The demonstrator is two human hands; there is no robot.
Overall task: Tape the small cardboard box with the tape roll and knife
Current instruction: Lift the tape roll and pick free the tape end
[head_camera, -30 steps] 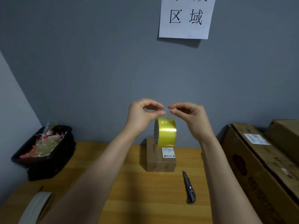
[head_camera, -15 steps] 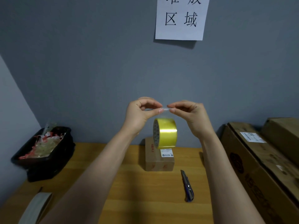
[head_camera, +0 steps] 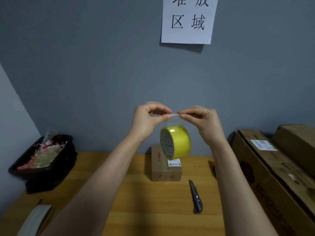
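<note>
The yellow tape roll (head_camera: pixel 175 142) hangs in the air above the small cardboard box (head_camera: pixel 166 165) — suspended by its clear free end, which the left hand (head_camera: pixel 147 120) and right hand (head_camera: pixel 203 122) pinch between closed fingertips; the knife (head_camera: pixel 196 196) lies on the tabletop (head_camera: pixel 136 201).

Small brown cardboard box (head_camera: pixel 166 165) set mid wooden table (head_camera: pixel 146 201); blue utility knife (head_camera: pixel 196 197) front-right; yellow tape roll (head_camera: pixel 175 142) held above; black tray (head_camera: pixel 42 164) left, probably holding scraps.
</note>
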